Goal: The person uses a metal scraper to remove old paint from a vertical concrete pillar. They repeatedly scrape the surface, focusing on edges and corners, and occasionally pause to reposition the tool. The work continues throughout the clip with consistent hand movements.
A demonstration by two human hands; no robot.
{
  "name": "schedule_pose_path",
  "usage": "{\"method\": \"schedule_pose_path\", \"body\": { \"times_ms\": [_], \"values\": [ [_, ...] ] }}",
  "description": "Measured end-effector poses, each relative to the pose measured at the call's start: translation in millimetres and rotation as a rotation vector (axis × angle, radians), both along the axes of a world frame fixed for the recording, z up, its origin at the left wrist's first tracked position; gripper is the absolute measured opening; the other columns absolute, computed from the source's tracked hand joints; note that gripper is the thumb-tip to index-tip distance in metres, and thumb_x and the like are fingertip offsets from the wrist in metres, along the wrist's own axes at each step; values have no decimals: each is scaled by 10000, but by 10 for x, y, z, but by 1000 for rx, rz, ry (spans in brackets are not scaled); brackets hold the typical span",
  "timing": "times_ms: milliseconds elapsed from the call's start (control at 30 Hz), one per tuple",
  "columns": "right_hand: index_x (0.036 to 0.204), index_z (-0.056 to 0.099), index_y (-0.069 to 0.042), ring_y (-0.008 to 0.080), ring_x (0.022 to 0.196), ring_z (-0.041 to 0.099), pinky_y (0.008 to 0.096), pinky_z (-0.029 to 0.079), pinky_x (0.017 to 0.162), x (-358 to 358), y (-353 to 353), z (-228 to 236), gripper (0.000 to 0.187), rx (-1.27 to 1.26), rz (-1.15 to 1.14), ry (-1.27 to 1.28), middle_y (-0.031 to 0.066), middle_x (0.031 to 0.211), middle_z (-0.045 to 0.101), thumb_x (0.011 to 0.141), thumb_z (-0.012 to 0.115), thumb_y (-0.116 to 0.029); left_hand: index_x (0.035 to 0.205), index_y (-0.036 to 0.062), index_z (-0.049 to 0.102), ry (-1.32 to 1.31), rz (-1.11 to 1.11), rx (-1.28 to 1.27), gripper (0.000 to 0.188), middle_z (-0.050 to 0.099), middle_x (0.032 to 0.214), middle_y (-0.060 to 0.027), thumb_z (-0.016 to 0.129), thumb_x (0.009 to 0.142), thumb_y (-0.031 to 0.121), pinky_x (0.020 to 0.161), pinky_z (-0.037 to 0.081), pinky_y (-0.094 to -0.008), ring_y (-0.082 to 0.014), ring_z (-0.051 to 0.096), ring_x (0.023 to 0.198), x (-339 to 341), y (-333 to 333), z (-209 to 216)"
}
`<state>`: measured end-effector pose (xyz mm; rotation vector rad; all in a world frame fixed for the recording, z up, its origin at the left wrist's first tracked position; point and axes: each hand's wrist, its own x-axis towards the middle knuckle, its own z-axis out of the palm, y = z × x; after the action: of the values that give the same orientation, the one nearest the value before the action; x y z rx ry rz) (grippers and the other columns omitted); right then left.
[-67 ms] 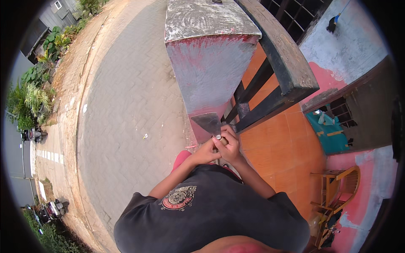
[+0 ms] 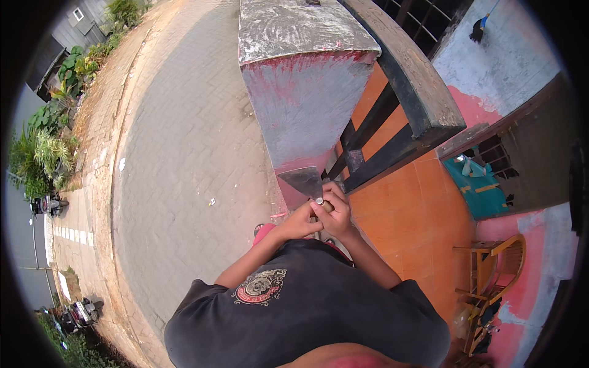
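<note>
A putty knife (image 2: 305, 182) with a wide, dull metal blade is held in front of my body, blade pointing up and left. My right hand (image 2: 338, 214) wraps round its short handle just below the blade. My left hand (image 2: 299, 223) is closed and meets the right hand at the handle; whatever its fingers hold is hidden. Just beyond the blade stands a wall pillar (image 2: 307, 104) with patchy grey and pink paint and a rough, weathered top.
A dark railing (image 2: 423, 110) joins the pillar on the right. Orange tiles (image 2: 405, 214) cover the porch, where a wooden chair (image 2: 491, 270) stands by the wall. Paving (image 2: 184, 184) lies to the left, with plants (image 2: 49, 141) and a motorbike (image 2: 76, 316) across it. A sandalled foot (image 2: 258, 229) shows beneath me.
The view has shifted very slightly, and more of the sandalled feet shows. Both hands and the putty knife keep nearly the same pose.
</note>
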<state>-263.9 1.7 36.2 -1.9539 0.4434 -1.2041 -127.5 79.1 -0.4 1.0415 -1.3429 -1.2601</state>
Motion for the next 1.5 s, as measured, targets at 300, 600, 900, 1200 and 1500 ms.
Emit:
{"method": "schedule_pose_path", "body": {
  "times_ms": [300, 600, 900, 1200, 1500],
  "values": [
    [1067, 611, 21, 148, 802, 622, 309, 504, 722, 1011, 439, -498, 159, 180, -540, -391, 77, 943, 654, 940, 641, -69, 1396, -42, 472, -219, -448, -87, 584, 673, 1210, -199, 719, 879, 72, 956, 542, -379, -274, 692, 1084, 1147, -417, 212],
    [1150, 589, 57, 217, 850, 671, 352, 521, 748, 1419, 1118, -370, 249, 521, -765, -178, 158, 1046, 641, 952, 602, -93, 1430, -14, 434, -170, -662, 84, 565, 556, 1358, -156, 673, 919, 22, 1012, 500, -381, -245, 596, 1230, 1506, -62, -74],
    [1459, 403, 64, 266, 985, 569, 367, 470, 825, 1470, 1278, -82, 642, 283, -1197, -106, 165, 1147, 545, 880, 658, -42, 1505, -50, 267, -167, -779, -217, 572, 455, 1468, -223, 523, 996, -9, 1124, 389, -411, -309, 488, 1357, 1231, 116, -328],
    [1388, 537, -30, 372, 1269, 456, 462, 415, 1048, 1127, 1353, 154, 650, -83, -1305, 5, 175, 1378, 456, 767, 725, -4, 1519, -58, 253, -13, -768, -169, 560, 417, 1495, -228, 499, 1029, 55, 1144, 356, -422, -316, 444, 1389, 875, 335, -284],
    [1312, 583, 47, 369, 1183, 561, 436, 460, 1015, 1342, 1125, 317, 589, -150, -1293, 14, 186, 1287, 560, 727, 589, 118, 1483, -56, 328, -65, -800, -238, 606, 479, 1417, -233, 589, 941, 21, 1100, 397, -431, -334, 494, 1337, 1044, 71, -247]
  ]
}}
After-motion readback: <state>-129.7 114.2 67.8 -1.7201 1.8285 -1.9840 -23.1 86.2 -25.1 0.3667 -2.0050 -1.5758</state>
